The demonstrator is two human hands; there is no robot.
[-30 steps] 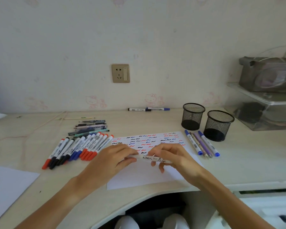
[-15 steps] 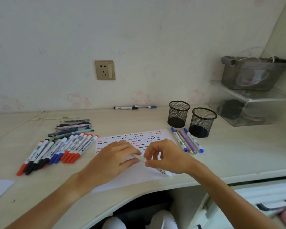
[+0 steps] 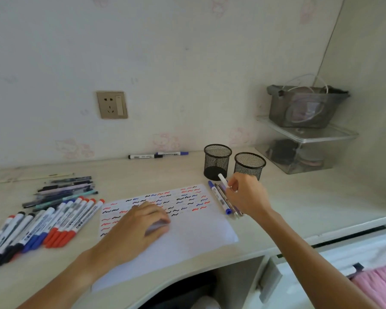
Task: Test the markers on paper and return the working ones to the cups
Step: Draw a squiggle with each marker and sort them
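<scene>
Right hand [image 3: 245, 195] pinches a white marker [image 3: 223, 179] just before the two cups [image 3: 217, 161]. Left hand [image 3: 138, 228] rests relaxed, flat on the paper [image 3: 198, 230]. Risk: a slanted marker could catch a cup's rim and tip it.

One camera sits on the person's head. It looks forward and down at the bench [image 3: 299, 204], close above it. The wall [image 3: 187, 63] behind fills the top. Both arms reach in from below.
</scene>
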